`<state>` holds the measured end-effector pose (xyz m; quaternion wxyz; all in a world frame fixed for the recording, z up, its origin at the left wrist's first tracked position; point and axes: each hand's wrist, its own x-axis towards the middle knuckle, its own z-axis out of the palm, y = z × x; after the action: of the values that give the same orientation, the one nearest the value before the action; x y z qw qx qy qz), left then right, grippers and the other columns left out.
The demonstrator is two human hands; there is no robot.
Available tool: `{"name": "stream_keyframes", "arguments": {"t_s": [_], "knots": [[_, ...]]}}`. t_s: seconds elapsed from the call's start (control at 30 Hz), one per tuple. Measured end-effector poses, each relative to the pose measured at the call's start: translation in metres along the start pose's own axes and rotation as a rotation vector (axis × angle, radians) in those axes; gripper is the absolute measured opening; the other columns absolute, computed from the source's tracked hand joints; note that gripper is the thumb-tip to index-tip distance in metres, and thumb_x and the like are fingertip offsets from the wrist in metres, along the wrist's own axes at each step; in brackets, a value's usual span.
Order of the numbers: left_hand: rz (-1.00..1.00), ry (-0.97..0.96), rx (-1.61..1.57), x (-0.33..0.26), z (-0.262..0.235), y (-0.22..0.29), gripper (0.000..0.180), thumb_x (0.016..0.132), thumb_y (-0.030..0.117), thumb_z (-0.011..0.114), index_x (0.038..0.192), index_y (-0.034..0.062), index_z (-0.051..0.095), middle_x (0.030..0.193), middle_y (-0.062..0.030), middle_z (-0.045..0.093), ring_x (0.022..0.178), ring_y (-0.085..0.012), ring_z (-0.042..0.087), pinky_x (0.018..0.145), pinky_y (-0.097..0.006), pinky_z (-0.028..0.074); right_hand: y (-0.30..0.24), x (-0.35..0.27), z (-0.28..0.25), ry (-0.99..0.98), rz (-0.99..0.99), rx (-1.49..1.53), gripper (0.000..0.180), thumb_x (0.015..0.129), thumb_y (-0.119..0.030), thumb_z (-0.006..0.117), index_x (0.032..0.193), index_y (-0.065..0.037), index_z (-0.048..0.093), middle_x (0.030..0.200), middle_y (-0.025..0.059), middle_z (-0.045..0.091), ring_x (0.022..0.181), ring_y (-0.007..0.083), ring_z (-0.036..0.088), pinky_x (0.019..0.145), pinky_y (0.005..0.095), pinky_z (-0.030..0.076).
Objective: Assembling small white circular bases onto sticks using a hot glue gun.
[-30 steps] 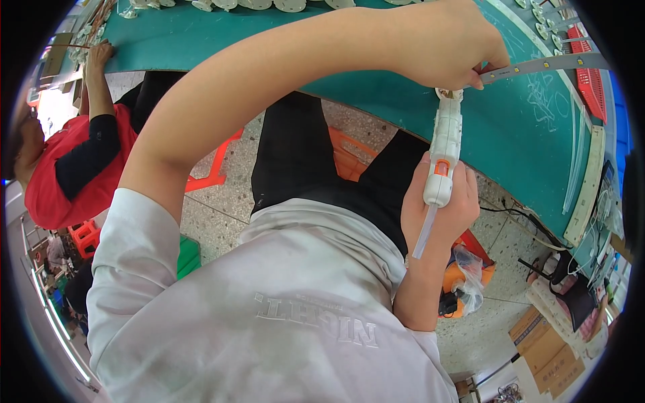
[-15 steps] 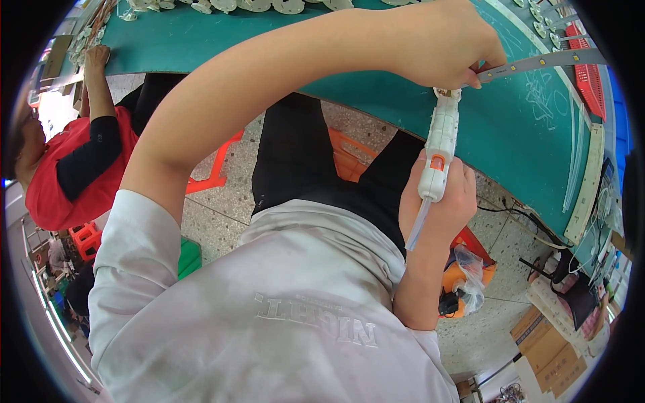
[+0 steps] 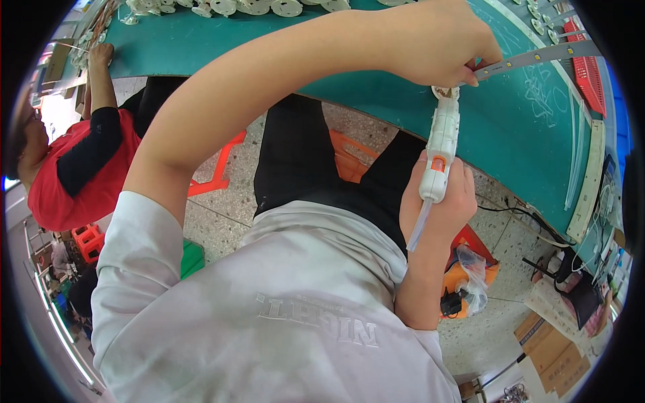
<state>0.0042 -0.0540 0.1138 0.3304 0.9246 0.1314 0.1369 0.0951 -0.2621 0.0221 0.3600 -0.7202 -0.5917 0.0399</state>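
Observation:
Stretched across the top of the view, my left hand pinches the end of a pale LED strip dotted with small yellow chips. The strip runs off to the right. Below it, my right hand is wrapped round a white hot glue gun with an orange part on its body. A translucent glue stick pokes out of its rear end, toward me. The gun's front end lies just under my left fingers, close to the strip's end. A small round whitish piece partly shows there; my hand hides the rest.
Several white round parts line the far edge of the green table. A red basket and thin clear rods lie at the right. A person in red works at the left. Orange stools and cardboard boxes stand below.
My left hand and the strip's end have shifted very slightly to the left. The glue gun stays almost in place, and both hands keep their hold.

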Motion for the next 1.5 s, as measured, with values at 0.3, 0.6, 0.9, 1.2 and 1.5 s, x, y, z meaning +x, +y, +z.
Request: {"name": "stream_keyframes", "arguments": {"t_s": [0.3,0.6,0.9,1.2,1.5], "knots": [[0.014,0.007,0.006,0.002,0.002,-0.003,0.005,0.082,0.003,0.071,0.082,-0.0021,0.071,0.076,-0.0203,0.069,0.077,-0.037,0.069,0.074,-0.04,0.055,-0.003,0.001,-0.006,-0.027,0.059,-0.022,0.014,0.09,-0.01,0.073,0.097,0.0,0.067,0.077,0.0145,0.064,0.064,0.0304,0.064,0.059,0.038,0.05],[-0.018,-0.005,-0.016,0.004,0.002,-0.001,0.005,0.082,0.003,0.07,0.084,-0.0017,0.071,0.077,-0.0207,0.069,0.076,-0.037,0.069,0.073,-0.04,0.055,-0.004,0.004,-0.004,-0.007,0.05,0.033,0.013,0.09,-0.01,0.073,0.091,0.001,0.066,0.075,0.0151,0.063,0.064,0.0318,0.064,0.058,0.0386,0.05],[0.005,0.015,0.04,0.002,0.002,-0.001,0.006,0.082,0.003,0.07,0.084,-0.0024,0.07,0.075,-0.0204,0.069,0.075,-0.0374,0.069,0.073,-0.04,0.054,0.0,0.001,-0.005,-0.032,0.061,0.107,0.027,0.067,-0.002,0.074,0.086,-0.004,0.056,0.071,0.0111,0.057,0.067,0.0304,0.052,0.058,0.0404,0.043],[0.045,0.005,-0.006,0.001,0.006,-0.004,0.01,0.083,0.006,0.071,0.081,-0.0036,0.068,0.071,-0.021,0.066,0.07,-0.0368,0.068,0.07,-0.041,0.054,0.002,0.002,-0.007,-0.006,0.045,0.065,0.014,0.09,-0.01,0.073,0.087,0.0,0.063,0.072,0.0146,0.061,0.06,0.0318,0.061,0.056,0.0387,0.048],[0.041,0.121,0.211,0.001,0.014,-0.005,0.025,0.087,0.018,0.069,0.072,-0.0021,0.067,0.062,-0.0203,0.062,0.062,-0.0398,0.065,0.064,-0.043,0.053,0.001,0.002,-0.008,0.002,0.057,0.052,0.021,0.091,-0.013,0.073,0.081,-0.001,0.059,0.069,0.0143,0.058,0.058,0.0318,0.059,0.055,0.0397,0.046]]}}
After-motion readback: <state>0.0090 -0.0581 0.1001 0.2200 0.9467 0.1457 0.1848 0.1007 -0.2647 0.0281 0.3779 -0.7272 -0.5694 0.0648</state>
